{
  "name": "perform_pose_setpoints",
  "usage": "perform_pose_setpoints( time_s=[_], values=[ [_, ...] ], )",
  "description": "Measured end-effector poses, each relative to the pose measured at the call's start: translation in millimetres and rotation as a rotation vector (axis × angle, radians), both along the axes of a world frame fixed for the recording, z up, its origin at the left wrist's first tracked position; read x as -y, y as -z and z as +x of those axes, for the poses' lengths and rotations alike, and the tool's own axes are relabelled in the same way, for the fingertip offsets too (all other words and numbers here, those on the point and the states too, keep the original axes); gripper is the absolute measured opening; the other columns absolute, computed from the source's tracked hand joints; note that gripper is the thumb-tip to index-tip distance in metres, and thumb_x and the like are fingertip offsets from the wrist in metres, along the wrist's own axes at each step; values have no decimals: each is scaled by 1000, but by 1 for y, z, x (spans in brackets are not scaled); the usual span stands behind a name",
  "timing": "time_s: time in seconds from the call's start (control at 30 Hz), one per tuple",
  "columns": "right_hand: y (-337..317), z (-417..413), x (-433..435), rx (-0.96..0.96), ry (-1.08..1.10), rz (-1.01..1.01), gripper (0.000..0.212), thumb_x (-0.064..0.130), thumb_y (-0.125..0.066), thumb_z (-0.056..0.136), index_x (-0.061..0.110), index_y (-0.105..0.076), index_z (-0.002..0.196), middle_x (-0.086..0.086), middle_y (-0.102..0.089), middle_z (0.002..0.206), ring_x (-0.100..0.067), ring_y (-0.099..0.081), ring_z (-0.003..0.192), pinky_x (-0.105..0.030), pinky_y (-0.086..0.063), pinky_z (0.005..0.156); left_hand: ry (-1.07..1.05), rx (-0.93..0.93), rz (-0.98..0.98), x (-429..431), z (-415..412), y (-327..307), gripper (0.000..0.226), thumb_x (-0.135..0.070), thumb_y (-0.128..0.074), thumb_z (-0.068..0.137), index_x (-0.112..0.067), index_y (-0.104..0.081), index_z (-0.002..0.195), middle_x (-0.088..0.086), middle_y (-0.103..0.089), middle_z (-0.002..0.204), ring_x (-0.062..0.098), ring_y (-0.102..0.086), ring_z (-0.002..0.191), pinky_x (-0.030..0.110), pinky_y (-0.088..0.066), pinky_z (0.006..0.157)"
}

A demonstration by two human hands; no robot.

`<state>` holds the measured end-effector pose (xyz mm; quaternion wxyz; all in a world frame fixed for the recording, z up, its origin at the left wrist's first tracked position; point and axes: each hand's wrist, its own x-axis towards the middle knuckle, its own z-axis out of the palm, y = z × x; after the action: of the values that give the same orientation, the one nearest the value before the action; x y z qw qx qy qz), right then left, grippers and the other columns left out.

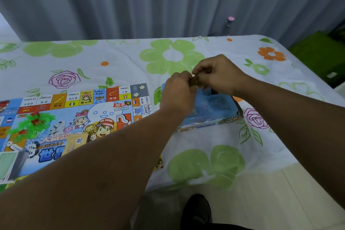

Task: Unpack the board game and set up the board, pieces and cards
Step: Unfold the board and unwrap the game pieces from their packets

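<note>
1. The left hand [177, 95] and the right hand [218, 74] are meeting in mid-air, both with fingers curled and pinching one small brown item [194, 81] between them. It is too small and blurred to identify.
2. The blue game box [214, 110] is lying directly beneath the hands, with its open side facing up. It is resting on a flowered sheet [205, 164] that seems to be covering a bed. The hands are hiding whatever is inside the box.
3. The game board [74, 117] is lying unfolded and flat to the left of the hands, and the left forearm is crossing over part of it. It is brightly printed, with cartoon children in the middle and coloured property squares running along its edge.
4. Well to the left of the hands, a loose heap of green and red plastic pieces [31, 121] is sitting on the board. A yellowish card stack [76, 143] is showing just beside the left forearm.
5. The setup appears to be more than half done, with the board spread out and the pieces and some cards on it. Opening the brown item, sorting the heap and emptying the box are probably what is left.
</note>
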<state>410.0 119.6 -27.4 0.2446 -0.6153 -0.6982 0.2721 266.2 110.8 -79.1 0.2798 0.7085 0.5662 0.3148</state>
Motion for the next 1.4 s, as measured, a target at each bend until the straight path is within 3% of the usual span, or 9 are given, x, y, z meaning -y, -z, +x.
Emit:
perform_pose_setpoints(
  time_s=[0.07,0.17,0.33,0.5,0.63,0.83,1.03,1.23,1.4],
  values=[
    [3,8,-3,45,66,9,20,4,-62,88,13,-72,103,-6,-74,88,-24,-72,84,-51,-60,80,-8,24,-2,1,-2,2,21,-19,-67,91,-10,-64,110,12,-61,110,30,-57,100,42,-48,86],
    [6,26,-7,419,82,36,27,7,-69,81,17,-71,106,-4,-69,110,-26,-64,102,-42,-54,88,-27,52,-17,5,-5,6,19,-20,-69,90,-11,-62,106,8,-60,111,27,-57,98,39,-48,84],
    [15,37,-3,700,-65,-80,27,13,-70,87,12,-68,113,-10,-65,114,-29,-59,99,-39,-52,82,-29,-21,-38,11,-6,13,14,-20,-67,90,-19,-59,102,0,-63,105,23,-59,91,32,-42,70],
    [27,34,-10,636,134,-118,23,24,-69,87,4,-64,97,-14,-62,98,-30,-56,87,-36,-48,68,13,0,-65,17,-5,20,18,-11,-65,89,-20,-58,103,1,-64,104,23,-61,93,40,-51,79],
    [34,25,-13,635,266,-162,34,29,-75,82,7,-52,92,-9,-52,87,-28,-52,80,-30,-32,55,34,-8,-59,17,-3,23,18,-12,-64,89,-20,-59,104,2,-63,107,24,-61,97,43,-51,83],
    [25,12,-11,615,331,-264,44,38,-81,77,11,-50,93,-5,-54,89,-28,-56,83,-33,-41,67,37,19,-54,16,-5,26,21,-8,-63,87,-19,-60,105,3,-63,108,24,-62,99,44,-51,85],
    [23,11,-12,462,373,-363,33,24,-82,78,7,-53,82,-14,-63,85,-32,-67,73,-44,-61,74,64,30,-38,15,-5,29,21,-8,-66,86,-20,-57,101,1,-60,108,24,-61,99,46,-50,85],
    [21,20,-11,281,423,-412,26,10,-80,78,2,-56,71,-18,-58,71,-35,-61,62,-50,-62,72,76,42,-29,15,-6,29,23,-6,-66,85,-19,-58,101,1,-59,110,23,-60,101,46,-50,86],
    [21,19,-9,216,483,-383,24,14,-78,77,2,-61,66,-14,-57,64,-32,-58,60,-42,-60,67,71,69,-10,15,-7,31,22,-6,-69,85,-18,-59,101,1,-60,107,20,-59,96,41,-50,84]
  ],
)
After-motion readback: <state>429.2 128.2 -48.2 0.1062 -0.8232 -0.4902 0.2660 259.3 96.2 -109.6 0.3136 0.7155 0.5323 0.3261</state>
